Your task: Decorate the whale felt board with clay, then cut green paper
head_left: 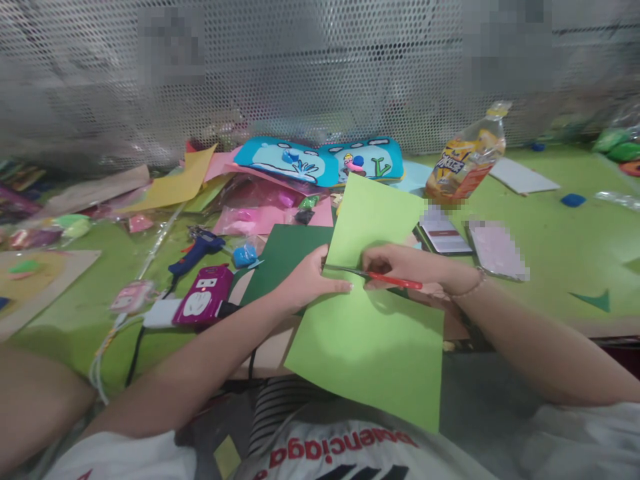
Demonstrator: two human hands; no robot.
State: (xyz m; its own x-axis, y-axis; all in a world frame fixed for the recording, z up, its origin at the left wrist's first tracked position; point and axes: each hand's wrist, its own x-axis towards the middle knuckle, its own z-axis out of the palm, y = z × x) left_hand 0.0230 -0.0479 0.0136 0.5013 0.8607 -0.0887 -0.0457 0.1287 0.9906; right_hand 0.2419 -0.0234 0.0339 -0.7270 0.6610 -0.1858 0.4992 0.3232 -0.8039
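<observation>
A sheet of light green paper point(370, 353) hangs in front of me over the table's near edge, its upper part point(373, 217) rising past my hands. My left hand point(317, 277) pinches its left side between thumb and fingers. My right hand point(395, 263) grips red-handled scissors point(395, 281); their blades point left across the paper, where a cut runs between the two parts. The blade tips end close to my left fingers. Behind the sheet lies dark green paper point(285, 257), partly hidden.
To the left are a blue glue gun point(197, 250) and a magenta power box point(205, 293) with cables. Blue decorated cutouts point(320, 160) lie at the back. A plastic bottle point(467, 157), phone point(444, 230) and green scrap point(595, 300) are to the right. Another person's limb point(40, 407) shows lower left.
</observation>
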